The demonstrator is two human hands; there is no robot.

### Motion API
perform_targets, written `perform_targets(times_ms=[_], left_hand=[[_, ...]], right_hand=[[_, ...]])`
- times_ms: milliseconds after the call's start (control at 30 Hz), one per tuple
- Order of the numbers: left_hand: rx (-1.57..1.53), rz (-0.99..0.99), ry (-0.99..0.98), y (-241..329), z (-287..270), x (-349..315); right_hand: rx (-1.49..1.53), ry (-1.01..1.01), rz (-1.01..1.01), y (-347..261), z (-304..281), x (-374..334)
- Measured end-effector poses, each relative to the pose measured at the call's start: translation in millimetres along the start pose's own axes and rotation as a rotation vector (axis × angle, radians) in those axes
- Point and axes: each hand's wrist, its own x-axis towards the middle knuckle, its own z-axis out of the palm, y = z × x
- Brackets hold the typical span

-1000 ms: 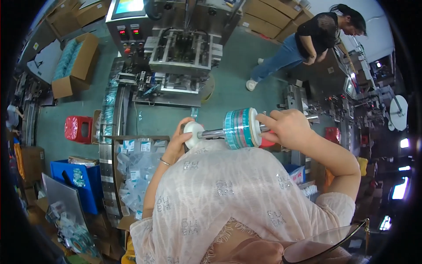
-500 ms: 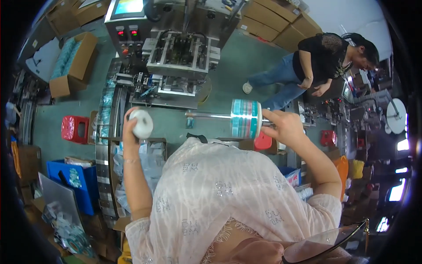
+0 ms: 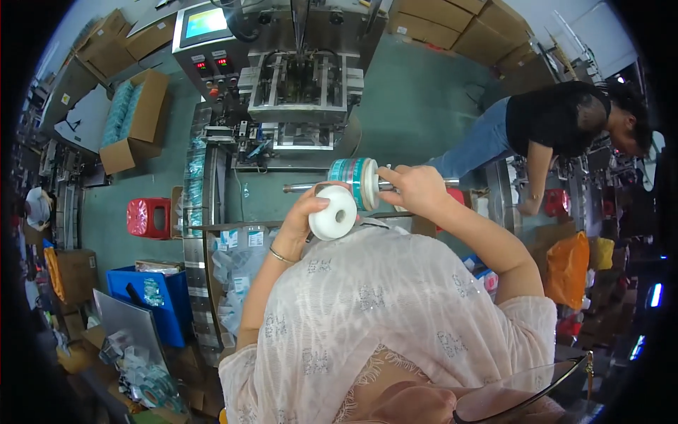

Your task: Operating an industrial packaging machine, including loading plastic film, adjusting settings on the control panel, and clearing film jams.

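Note:
A white plastic disc (image 3: 333, 213) with a round hole through its middle is held in my left hand (image 3: 300, 219), fingers curled round its edge. Just behind it, a roll of teal printed film (image 3: 347, 173) sits on a horizontal metal rod (image 3: 298, 188), partly hidden by the disc and my left hand. A white flange (image 3: 370, 185) covers the roll's right end. My right hand (image 3: 421, 191) is closed at this flange, its thumb side partly hidden. The rod sticks out past both sides of the roll.
Ahead stands a metal machine (image 3: 300, 92) with a lit screen (image 3: 205, 23). A conveyor (image 3: 196, 177) runs at left, beside a red stool (image 3: 147, 218) and a blue bin (image 3: 159, 300). Clear packets (image 3: 244, 265) fill a box near my left arm. A person (image 3: 558, 116) bends over equipment at right.
My left hand has brought the white disc rightward, close to the roll. The roll and my right hand have shifted left along the rod. The co-worker now leans further over with an arm reaching down.

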Motion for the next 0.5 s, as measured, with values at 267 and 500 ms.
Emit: perform_targets(times_ms=[267,500], left_hand=[[0.055,0.250,0.568,24.4,-107.6,-45.8],[0.365,-0.236,0.634,-50.2,-157.8,11.3]], right_hand=[[-0.025,0.071,0.196,49.0,-0.7,-31.1],[0.223,-0.111,0.653,73.4,95.8,-92.3]])
